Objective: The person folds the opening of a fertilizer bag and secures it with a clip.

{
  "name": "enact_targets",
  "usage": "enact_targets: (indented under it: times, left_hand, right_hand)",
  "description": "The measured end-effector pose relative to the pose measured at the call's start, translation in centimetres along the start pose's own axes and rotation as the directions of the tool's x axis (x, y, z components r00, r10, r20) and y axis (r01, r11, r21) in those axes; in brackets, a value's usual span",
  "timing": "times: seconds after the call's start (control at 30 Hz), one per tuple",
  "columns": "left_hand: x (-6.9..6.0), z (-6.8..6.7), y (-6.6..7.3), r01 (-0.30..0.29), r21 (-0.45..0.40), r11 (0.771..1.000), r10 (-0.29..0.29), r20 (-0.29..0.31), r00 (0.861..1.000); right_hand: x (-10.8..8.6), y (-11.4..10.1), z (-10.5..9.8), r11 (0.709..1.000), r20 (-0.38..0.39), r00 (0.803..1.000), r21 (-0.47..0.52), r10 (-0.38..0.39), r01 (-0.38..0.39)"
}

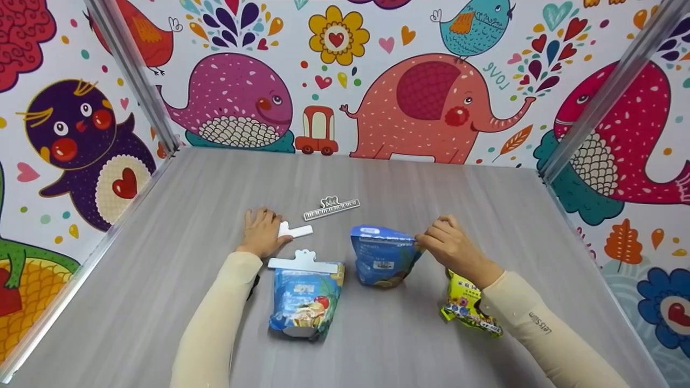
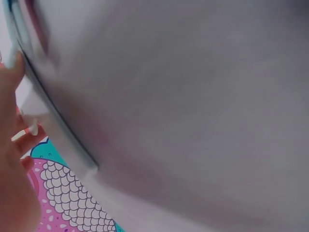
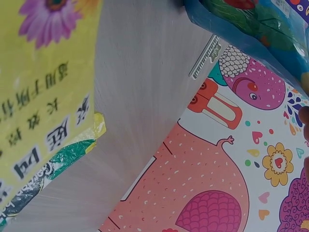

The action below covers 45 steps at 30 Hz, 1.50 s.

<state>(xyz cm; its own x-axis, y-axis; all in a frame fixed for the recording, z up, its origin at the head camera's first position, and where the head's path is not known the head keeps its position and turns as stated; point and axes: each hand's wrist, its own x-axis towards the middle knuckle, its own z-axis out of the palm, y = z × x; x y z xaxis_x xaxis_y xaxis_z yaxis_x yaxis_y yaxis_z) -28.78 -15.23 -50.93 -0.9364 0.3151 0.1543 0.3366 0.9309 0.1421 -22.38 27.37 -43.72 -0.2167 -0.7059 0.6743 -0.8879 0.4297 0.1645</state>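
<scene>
In the head view, my left hand [image 1: 261, 233] is on a white clip [image 1: 297, 231] lying on the table; the left wrist view shows the thumb against the clip's edge [image 2: 58, 116]. My right hand [image 1: 453, 245] pinches the top right corner of a blue bag [image 1: 383, 261], which stands upright. Nearer to me lies another blue bag [image 1: 305, 304] with a white clip [image 1: 304, 263] across its top. In the right wrist view, the fingers [image 3: 305, 123] show at the right edge beside the blue bag [image 3: 260, 29].
A silver patterned clip [image 1: 331, 208] lies behind the bags on the grey table [image 1: 226, 172]. A yellow-green packet [image 1: 464, 302] lies partly under my right forearm, large in the right wrist view [image 3: 43, 96]. Printed walls [image 1: 323, 108] stand around the table.
</scene>
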Motion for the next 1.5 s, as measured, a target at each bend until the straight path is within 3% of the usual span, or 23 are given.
enact_targets:
  times: [0.43, 0.97, 1.33, 1.5]
  left_hand:
    - [0.00, -0.17, 0.16, -0.031, 0.018, 0.999, 0.031, 0.001, 1.000]
    - [-0.24, -0.34, 0.08, -0.153, 0.042, 0.987, 0.157, -0.111, 0.981]
    - [-0.30, -0.55, 0.16, -0.180, 0.065, 0.981, 0.189, -0.172, 0.967]
    - [-0.41, -0.61, 0.17, -0.178, 0.033, 0.984, 0.181, -0.194, 0.964]
  right_hand:
    - [-0.10, -0.05, 0.01, 1.000, 0.007, 1.000, 0.003, 0.008, -0.008]
    - [-0.09, 0.08, 0.15, 1.000, -0.007, 1.000, 0.010, -0.009, 0.009]
    - [-0.12, 0.14, 0.13, 1.000, -0.006, 1.000, 0.013, -0.003, 0.003]
    - [-0.02, -0.01, 0.03, 1.000, 0.004, 1.000, 0.014, 0.000, 0.000]
